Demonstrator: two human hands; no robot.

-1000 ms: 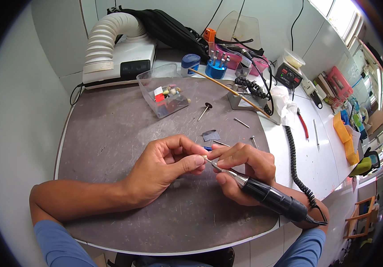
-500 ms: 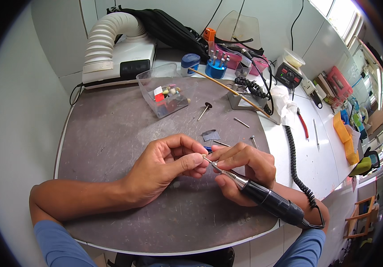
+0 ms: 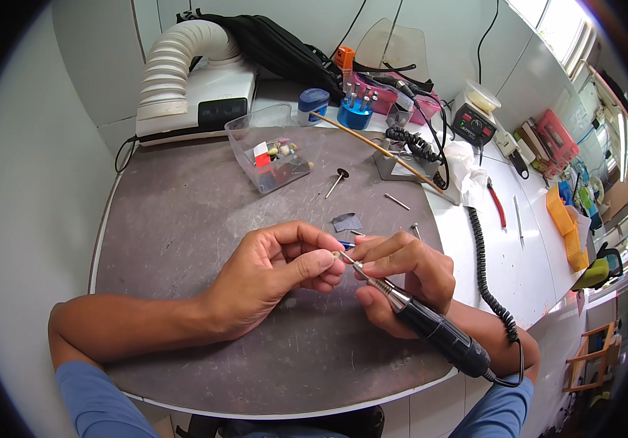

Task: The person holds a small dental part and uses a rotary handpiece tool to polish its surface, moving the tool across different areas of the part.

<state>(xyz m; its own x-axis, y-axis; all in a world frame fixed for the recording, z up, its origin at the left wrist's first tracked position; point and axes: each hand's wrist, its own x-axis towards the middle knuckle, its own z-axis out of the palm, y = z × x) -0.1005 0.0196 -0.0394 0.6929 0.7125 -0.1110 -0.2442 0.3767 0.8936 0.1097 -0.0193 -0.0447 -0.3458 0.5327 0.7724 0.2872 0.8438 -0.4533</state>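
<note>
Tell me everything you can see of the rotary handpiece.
The handpiece has a thick black body, apparently plastic, a silvery metal nose with a ribbed section, and a thin metal bit at the front. It slants, bit toward upper left, above the brownish mat. The right hand grips its front; a black cord leaves its rear. The bit reaches the left hand's fingertips; whether it spins cannot be told.
</note>
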